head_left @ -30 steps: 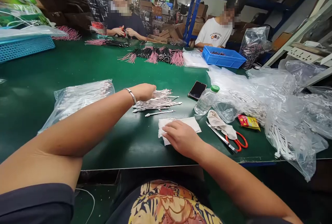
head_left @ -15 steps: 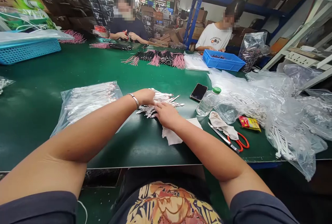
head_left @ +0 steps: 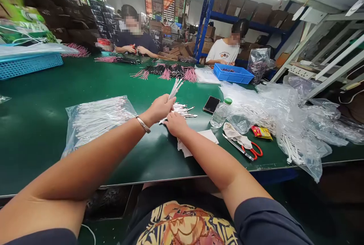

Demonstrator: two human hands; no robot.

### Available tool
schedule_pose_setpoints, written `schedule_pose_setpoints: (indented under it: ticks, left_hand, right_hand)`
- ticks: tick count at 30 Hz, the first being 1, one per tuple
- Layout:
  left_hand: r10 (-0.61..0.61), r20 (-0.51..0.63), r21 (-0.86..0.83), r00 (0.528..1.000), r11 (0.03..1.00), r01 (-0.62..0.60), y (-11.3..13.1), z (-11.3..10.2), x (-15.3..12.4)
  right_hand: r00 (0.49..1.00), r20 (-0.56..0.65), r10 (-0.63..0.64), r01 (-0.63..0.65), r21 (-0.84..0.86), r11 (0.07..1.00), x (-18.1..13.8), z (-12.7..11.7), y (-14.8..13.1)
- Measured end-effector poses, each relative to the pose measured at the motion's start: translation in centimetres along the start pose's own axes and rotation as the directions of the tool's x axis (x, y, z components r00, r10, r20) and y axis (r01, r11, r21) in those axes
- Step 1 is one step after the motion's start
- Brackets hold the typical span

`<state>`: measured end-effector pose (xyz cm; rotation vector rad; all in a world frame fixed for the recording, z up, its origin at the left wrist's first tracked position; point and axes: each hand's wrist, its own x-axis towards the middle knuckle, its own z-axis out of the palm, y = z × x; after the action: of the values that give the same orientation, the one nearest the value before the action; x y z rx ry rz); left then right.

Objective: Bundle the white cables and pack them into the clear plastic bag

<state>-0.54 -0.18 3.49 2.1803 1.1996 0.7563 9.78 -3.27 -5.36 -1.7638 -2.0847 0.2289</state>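
Note:
A bundle of thin white cables [head_left: 175, 88] stands up out of my left hand [head_left: 159, 108], which is closed around its lower part. Below and right of it, my right hand [head_left: 176, 124] is at the near side of a loose pile of white cables [head_left: 184, 111]. Its fingers are curled together over cables there, though the fingertips are partly hidden. To the left, a clear plastic bag [head_left: 99, 118] full of similar white cables lies flat. A white cloth or paper [head_left: 203, 139] rests partly under my right forearm.
A phone [head_left: 211, 104], a water bottle [head_left: 220, 113], red-handled scissors [head_left: 250, 152] and a snack packet [head_left: 261, 132] lie to the right, beside plastic bags of cables [head_left: 298, 139]. Pink-and-black wire bundles [head_left: 167, 71] and a blue bin [head_left: 233, 74] stand farther back, before two seated people.
My left hand has risen from the pile and now holds a bundle of white cables upright. My right hand stays by the pile. The camera view has tilted up and shifted right.

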Motion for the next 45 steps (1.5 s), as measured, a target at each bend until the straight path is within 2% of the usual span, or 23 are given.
schedule_pose_setpoints:
  ticks: [4, 7, 8, 9, 10, 11, 12, 13, 14, 16, 18, 20, 22, 24, 27, 29, 31, 33, 37, 39, 41, 43, 45]
  left_hand:
    - [0.015, -0.042, -0.246, 0.999, 0.969, -0.025, -0.8, 2.0, -3.3]
    - [0.019, 0.007, -0.391, 1.0, 0.92, -0.015, -1.6, 2.8, -5.0]
    - [0.027, 0.046, -0.435, 0.999, 0.9, -0.004, -1.7, 2.9, -5.3]
    - [0.041, 0.098, -0.475, 0.994, 0.88, 0.011, -1.7, 3.0, -5.5]
    - [0.064, 0.165, -0.51, 0.984, 0.86, 0.029, -1.6, 3.0, -5.6]
    - [0.092, 0.241, -0.536, 0.966, 0.842, 0.053, -1.5, 3.0, -5.6]
    - [0.121, 0.32, -0.555, 0.939, 0.828, 0.082, -1.3, 3.0, -5.6]
    - [0.147, 0.396, -0.567, 0.906, 0.816, 0.115, -1.1, 3.1, -5.5]
    - [0.166, 0.461, -0.575, 0.872, 0.804, 0.151, -1.0, 3.2, -5.4]
    - [0.181, 0.549, -0.597, 0.816, 0.769, 0.231, -1.0, 3.6, -5.1]
    - [0.169, 0.584, -0.634, 0.794, 0.705, 0.317, -1.3, 4.0, -5.1]
    - [0.126, 0.606, -0.664, 0.786, 0.624, 0.412, -1.8, 4.5, -5.3]
    - [0.072, 0.635, -0.666, 0.769, 0.556, 0.498, -2.1, 4.8, -5.6]
    - [0.015, 0.672, -0.661, 0.74, 0.461, 0.591, -2.2, 4.9, -5.9]
    - [-0.056, 0.726, -0.666, 0.685, 0.189, 0.721, -1.9, 5.0, -6.2]
    - [-0.062, 0.737, -0.671, 0.673, 0.051, 0.739, -1.5, 5.2, -6.3]
    - [-0.066, 0.699, -0.713, 0.712, 0.014, 0.701, -1.4, 5.3, -6.2]
    - [-0.112, 0.642, -0.765, 0.759, -0.021, 0.644, -1.4, 5.4, -6.1]
    - [-0.221, 0.56, -0.825, 0.798, -0.059, 0.562, -1.8, 5.4, -5.6]
    - [-0.25, 0.534, -0.841, 0.808, -0.054, 0.539, -2.0, 5.3, -5.4]
    - [-0.267, 0.523, -0.846, 0.809, -0.048, 0.531, -2.2, 5.0, -5.3]
    - [-0.268, 0.532, -0.839, 0.803, -0.042, 0.542, -2.4, 4.8, -5.4]
    - [-0.216, 0.55, -0.825, 0.807, 0.011, 0.565, -2.6, 4.6, -5.6]
  right_hand:
    - [0.994, -0.044, 0.1, -0.089, 0.196, 0.977, 0.6, -2.1, 0.5]
    - [0.975, -0.1, 0.199, -0.154, 0.343, 0.927, -0.8, -4.1, 0.9]
    - [0.972, -0.092, 0.219, -0.157, 0.444, 0.882, -1.6, -4.7, 0.8]
    - [0.974, -0.049, 0.222, -0.153, 0.58, 0.8, -2.4, -5.2, 0.7]
    - [0.979, 0.027, 0.2, -0.157, 0.724, 0.672, -3.3, -5.6, 0.5]
    - [0.982, 0.115, 0.153, -0.178, 0.846, 0.503, -4.1, -5.8, 0.3]
    - [0.977, 0.196, 0.089, -0.214, 0.92, 0.329, -4.9, -6.0, 0.1]
    - [0.966, 0.256, 0.031, -0.257, 0.947, 0.194, -5.5, -6.0, -0.1]
    - [0.956, 0.293, -0.001, -0.29, 0.949, 0.126, -6.0, -6.0, -0.3]
    - [0.952, 0.304, 0.031, -0.306, 0.948, 0.092, -6.4, -5.9, -0.5]
    - [0.952, 0.269, 0.146, -0.286, 0.951, 0.113, -6.2, -5.9, -0.6]
    - [0.94, 0.182, 0.289, -0.217, 0.972, 0.092, -5.6, -6.1, -0.6]
    - [0.911, 0.086, 0.404, -0.089, 0.996, -0.012, -4.8, -6.6, -0.6]
    - [0.878, 0.04, 0.477, 0.036, 0.988, -0.149, -4.0, -7.3, -0.7]
    - [0.844, 0.047, 0.535, 0.123, 0.953, -0.278, -3.2, -8.2, -1.1]
    - [0.832, 0.05, 0.552, 0.15, 0.938, -0.311, -2.8, -8.5, -1.4]
    - [0.829, 0.047, 0.558, 0.16, 0.935, -0.317, -2.6, -8.2, -1.8]
    - [0.827, 0.036, 0.562, 0.148, 0.949, -0.277, -2.5, -7.3, -2.1]
    - [0.859, -0.034, 0.511, 0.033, 0.999, 0.01, -2.4, -4.6, -2.8]
    - [0.863, -0.066, 0.501, 0.015, 0.994, 0.105, -2.2, -3.2, -2.8]
    - [0.846, -0.062, 0.53, 0.01, 0.995, 0.101, -1.8, -2.4, -2.5]
    - [0.819, -0.032, 0.573, -0.002, 0.998, 0.059, -1.3, -2.0, -1.9]
    - [0.791, 0.01, 0.612, -0.012, 1.0, 0.0, -0.9, -2.0, -1.1]
